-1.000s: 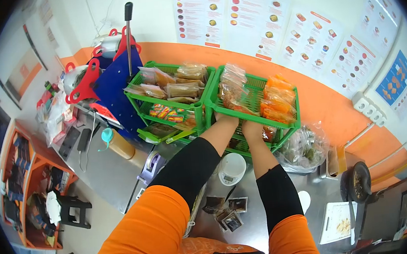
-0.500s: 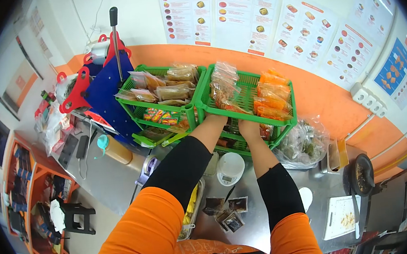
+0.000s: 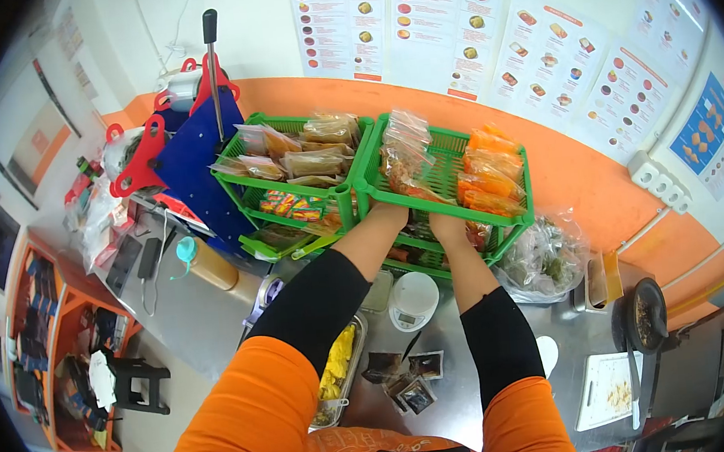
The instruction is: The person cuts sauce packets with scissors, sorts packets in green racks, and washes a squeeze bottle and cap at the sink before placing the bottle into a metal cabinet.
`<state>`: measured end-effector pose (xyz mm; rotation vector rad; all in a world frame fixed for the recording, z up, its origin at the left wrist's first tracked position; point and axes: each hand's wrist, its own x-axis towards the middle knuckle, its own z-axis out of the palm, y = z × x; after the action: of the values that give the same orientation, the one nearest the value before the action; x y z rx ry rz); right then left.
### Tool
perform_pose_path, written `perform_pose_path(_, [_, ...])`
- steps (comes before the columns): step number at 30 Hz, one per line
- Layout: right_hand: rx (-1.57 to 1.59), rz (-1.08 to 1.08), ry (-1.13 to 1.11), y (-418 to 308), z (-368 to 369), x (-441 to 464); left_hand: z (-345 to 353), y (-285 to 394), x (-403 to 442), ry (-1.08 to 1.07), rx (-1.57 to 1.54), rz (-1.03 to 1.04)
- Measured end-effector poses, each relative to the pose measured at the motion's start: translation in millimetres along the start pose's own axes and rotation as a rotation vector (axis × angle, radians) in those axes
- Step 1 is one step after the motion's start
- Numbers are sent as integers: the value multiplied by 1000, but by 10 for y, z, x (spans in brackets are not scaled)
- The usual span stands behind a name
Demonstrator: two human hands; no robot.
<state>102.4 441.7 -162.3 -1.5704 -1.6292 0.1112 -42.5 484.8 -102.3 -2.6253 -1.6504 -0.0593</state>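
Note:
Both forearms reach forward to a stacked green plastic basket rack point(image 3: 366, 193). My left hand point(image 3: 390, 215) goes in under the front rim of the upper basket, and its fingers are hidden. Just to its right, my right hand point(image 3: 445, 225) enters the same gap above the lower basket point(image 3: 502, 246), fingers also out of sight. Dark sealed packets point(image 3: 476, 235) show in that lower level beside my right hand. Above, the upper basket holds clear bags of brownish food point(image 3: 408, 157) on the left and bags of orange food point(image 3: 488, 172) on the right.
A second green rack point(image 3: 258, 123) with packets stands at left, beside a blue press with a lever point(image 3: 214, 75). On the steel table are a white scale point(image 3: 413, 301), dark sachets point(image 3: 415, 393), a tray of yellow food point(image 3: 337, 366), a cutting board point(image 3: 604, 390) and a stone mortar point(image 3: 645, 313).
The camera view has shifted slightly. Both hands stay under the upper basket, with little visible movement of the arms.

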Motion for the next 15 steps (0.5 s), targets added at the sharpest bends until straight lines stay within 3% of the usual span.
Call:
perform_pose_path(6, [239,-135,0,189,183,142,311,19,-230,382,-194,85])
perform_pose_path(9, [251,-125,41,129,221,189,-55,70,-555,168,17,219])
perform_pose_path(12, [240,-52,-124,135,180,235,-146,54,-652,-22,-57,213])
perform_pose_path(15, [-142,-175,-322,125,119,188,-294,78,-786,-144,-100,204])
